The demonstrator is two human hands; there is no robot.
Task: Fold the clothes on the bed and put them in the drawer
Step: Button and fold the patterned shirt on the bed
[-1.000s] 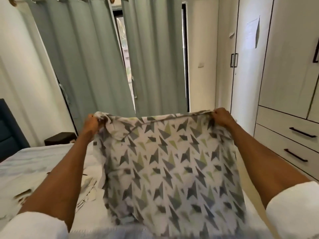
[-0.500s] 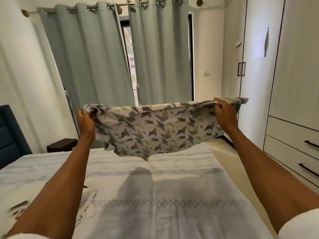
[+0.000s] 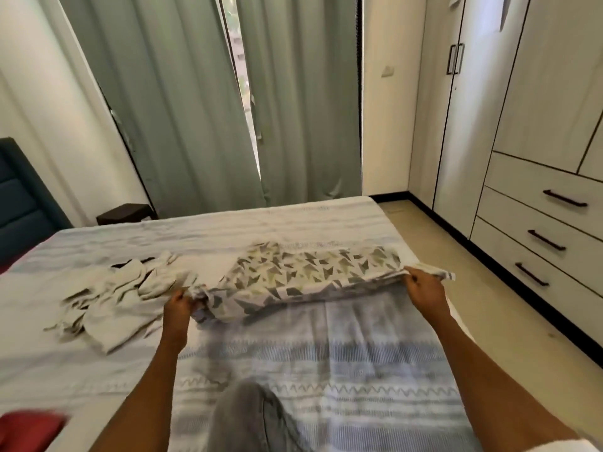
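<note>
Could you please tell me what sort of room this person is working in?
Most likely a bedroom in a home. A made bed with a striped cover fills the view, a built-in wardrobe with drawers lines the right wall, and long curtains hang behind the bed.

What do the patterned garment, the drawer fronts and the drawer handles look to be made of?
Patterned garment: thin woven fabric, probably cotton, matte; it drapes and bunches where each hand grips it.
Drawer fronts: likely laminated board, pale wood-grain print with a flat, low-sheen face and dark edge lines.
Drawer handles: slim dark bars, possibly painted metal; too small to be sure.
</note>
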